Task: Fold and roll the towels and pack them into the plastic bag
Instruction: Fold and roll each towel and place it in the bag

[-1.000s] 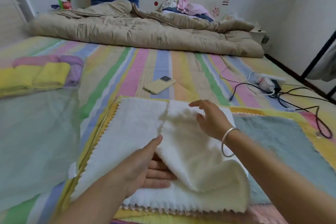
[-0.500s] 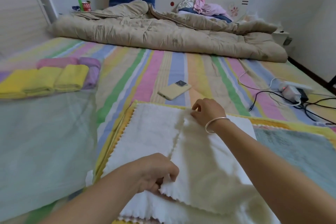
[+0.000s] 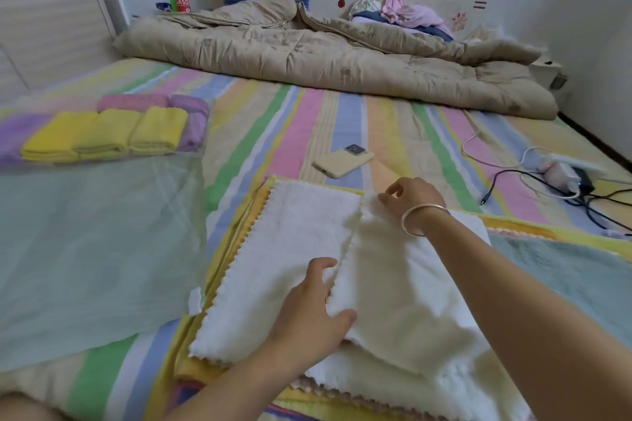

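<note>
A white towel [image 3: 301, 243] with scalloped edges lies on a stack of towels in front of me, its right half folded over to the middle. My right hand [image 3: 412, 198], a silver bangle on its wrist, pinches the folded flap's far corner. My left hand [image 3: 314, 308] grips the flap's near edge. A clear plastic bag [image 3: 99, 243] lies flat at the left; in its far end sit three yellow rolled towels [image 3: 106, 133] with pink and purple rolls [image 3: 154, 102] behind them.
A yellow towel [image 3: 239, 236] and a grey-blue towel [image 3: 567, 270] lie under the white one. A phone [image 3: 343, 161] rests on the striped sheet beyond. Cables and a power strip [image 3: 561, 174] lie at the right. A beige duvet [image 3: 342, 61] is bunched across the far bed.
The right half of the white towel came down flat over the middle. Both hands went from smoothing it to holding the flap's edge, right hand at the far corner, left at the near edge.
</note>
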The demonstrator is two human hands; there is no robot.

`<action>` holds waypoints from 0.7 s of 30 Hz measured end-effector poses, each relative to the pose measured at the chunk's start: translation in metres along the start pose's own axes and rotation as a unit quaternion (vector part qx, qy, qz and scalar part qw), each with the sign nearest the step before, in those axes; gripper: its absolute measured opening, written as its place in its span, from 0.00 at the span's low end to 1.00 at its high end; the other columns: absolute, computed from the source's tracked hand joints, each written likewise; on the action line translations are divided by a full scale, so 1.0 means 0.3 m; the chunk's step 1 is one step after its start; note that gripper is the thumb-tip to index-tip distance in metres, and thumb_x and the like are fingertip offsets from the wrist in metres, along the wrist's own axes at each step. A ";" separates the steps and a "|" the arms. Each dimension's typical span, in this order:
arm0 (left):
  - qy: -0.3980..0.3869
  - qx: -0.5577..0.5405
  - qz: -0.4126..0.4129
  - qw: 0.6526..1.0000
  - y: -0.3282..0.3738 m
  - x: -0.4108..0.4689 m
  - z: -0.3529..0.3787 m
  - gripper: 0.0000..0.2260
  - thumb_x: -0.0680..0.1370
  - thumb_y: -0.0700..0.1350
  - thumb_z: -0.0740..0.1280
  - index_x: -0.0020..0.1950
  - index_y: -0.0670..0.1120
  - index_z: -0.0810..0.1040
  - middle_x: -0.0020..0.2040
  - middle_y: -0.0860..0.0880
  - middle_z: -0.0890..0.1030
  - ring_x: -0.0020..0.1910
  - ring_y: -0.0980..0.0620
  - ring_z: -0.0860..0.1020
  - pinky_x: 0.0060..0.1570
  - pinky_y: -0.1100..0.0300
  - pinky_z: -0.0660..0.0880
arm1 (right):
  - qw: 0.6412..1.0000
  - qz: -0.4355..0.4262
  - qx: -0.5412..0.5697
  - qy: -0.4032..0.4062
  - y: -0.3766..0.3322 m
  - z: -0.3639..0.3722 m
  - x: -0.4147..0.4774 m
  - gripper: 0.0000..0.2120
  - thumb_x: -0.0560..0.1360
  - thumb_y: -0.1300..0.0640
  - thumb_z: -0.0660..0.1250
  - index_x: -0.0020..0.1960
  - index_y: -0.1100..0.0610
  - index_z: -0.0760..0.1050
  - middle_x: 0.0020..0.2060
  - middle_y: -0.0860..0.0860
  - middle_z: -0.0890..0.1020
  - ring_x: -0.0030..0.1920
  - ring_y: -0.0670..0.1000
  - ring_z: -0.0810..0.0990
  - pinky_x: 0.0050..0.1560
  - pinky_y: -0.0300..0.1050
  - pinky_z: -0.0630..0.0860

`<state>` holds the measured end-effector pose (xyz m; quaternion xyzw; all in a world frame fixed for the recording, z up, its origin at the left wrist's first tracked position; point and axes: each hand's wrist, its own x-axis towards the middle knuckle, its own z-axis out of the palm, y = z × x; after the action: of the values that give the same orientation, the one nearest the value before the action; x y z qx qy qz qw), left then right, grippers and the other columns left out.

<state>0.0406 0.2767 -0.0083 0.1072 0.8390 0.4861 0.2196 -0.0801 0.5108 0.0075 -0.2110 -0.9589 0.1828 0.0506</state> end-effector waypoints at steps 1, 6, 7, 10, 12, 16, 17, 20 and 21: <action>0.010 0.009 0.032 0.999 -0.006 -0.004 0.005 0.28 0.75 0.47 0.70 0.68 0.63 0.58 0.54 0.56 0.77 0.47 0.55 0.77 0.48 0.60 0.77 | 1.000 -0.008 -0.009 0.008 0.001 -0.003 -0.003 0.10 0.73 0.44 0.66 0.51 0.47 0.79 0.55 0.51 0.79 0.56 0.55 0.75 0.54 0.47 0.73; -0.005 0.061 0.116 0.991 -0.014 -0.022 0.002 0.19 0.78 0.46 0.66 0.64 0.65 0.67 0.61 0.63 0.70 0.61 0.63 0.69 0.60 0.65 0.67 | 1.000 -0.014 -0.024 -0.005 0.010 -0.002 0.007 0.14 0.72 0.51 0.69 0.56 0.51 0.75 0.55 0.51 0.79 0.58 0.54 0.75 0.54 0.45 0.72; -0.009 0.062 0.120 0.991 -0.018 -0.023 -0.003 0.18 0.78 0.46 0.66 0.64 0.64 0.69 0.62 0.64 0.70 0.61 0.64 0.69 0.60 0.67 0.66 | 0.999 -0.016 -0.031 -0.010 0.009 0.002 0.013 0.17 0.72 0.51 0.70 0.59 0.52 0.74 0.56 0.50 0.79 0.58 0.54 0.75 0.54 0.45 0.72; -0.012 0.066 0.127 0.990 -0.029 -0.020 -0.016 0.19 0.79 0.45 0.65 0.68 0.60 0.71 0.64 0.65 0.69 0.64 0.66 0.68 0.64 0.70 0.65 | 0.996 -0.022 -0.081 -0.020 -0.006 0.001 0.023 0.19 0.73 0.53 0.69 0.63 0.51 0.73 0.57 0.51 0.80 0.59 0.54 0.76 0.54 0.44 0.71; -0.013 0.071 0.131 0.989 -0.037 -0.018 -0.020 0.21 0.79 0.44 0.65 0.71 0.58 0.70 0.67 0.65 0.68 0.66 0.67 0.66 0.64 0.74 0.62 | 0.992 -0.018 -0.121 -0.014 -0.021 -0.001 0.025 0.18 0.73 0.53 0.69 0.62 0.53 0.75 0.57 0.53 0.80 0.58 0.56 0.77 0.53 0.45 0.72; -0.014 0.079 0.141 0.987 -0.051 -0.016 -0.015 0.23 0.79 0.44 0.65 0.73 0.56 0.68 0.63 0.68 0.64 0.62 0.71 0.62 0.55 0.85 0.55 | 0.991 0.009 -0.130 -0.002 -0.029 0.007 0.029 0.13 0.72 0.54 0.68 0.55 0.54 0.79 0.52 0.53 0.82 0.53 0.56 0.79 0.53 0.44 0.73; -0.016 0.078 0.141 0.987 -0.053 -0.017 -0.014 0.23 0.79 0.44 0.65 0.73 0.56 0.68 0.63 0.68 0.64 0.62 0.71 0.62 0.56 0.85 0.55 | 0.992 0.012 -0.122 -0.001 -0.028 0.010 0.031 0.11 0.72 0.54 0.68 0.53 0.53 0.80 0.51 0.53 0.82 0.53 0.56 0.79 0.55 0.44 0.74; -0.016 0.077 0.147 0.986 -0.057 -0.019 -0.013 0.23 0.79 0.45 0.65 0.73 0.56 0.68 0.64 0.68 0.63 0.62 0.72 0.61 0.57 0.84 0.55 | 0.995 0.006 -0.096 0.011 -0.016 0.018 0.030 0.06 0.73 0.51 0.67 0.47 0.49 0.82 0.48 0.51 0.83 0.52 0.56 0.78 0.55 0.45 0.73; -0.015 0.076 0.149 0.986 -0.057 -0.019 -0.013 0.23 0.79 0.45 0.65 0.73 0.56 0.67 0.64 0.69 0.63 0.62 0.72 0.61 0.56 0.85 0.54 | 0.997 0.005 -0.078 0.021 -0.012 0.020 0.028 0.06 0.73 0.51 0.67 0.47 0.48 0.81 0.48 0.51 0.83 0.52 0.56 0.78 0.54 0.46 0.73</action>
<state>0.0444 0.2626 -0.0199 0.2548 0.8448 0.4466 0.1483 -0.0903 0.5094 0.0035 -0.2227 -0.9679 0.1033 0.0529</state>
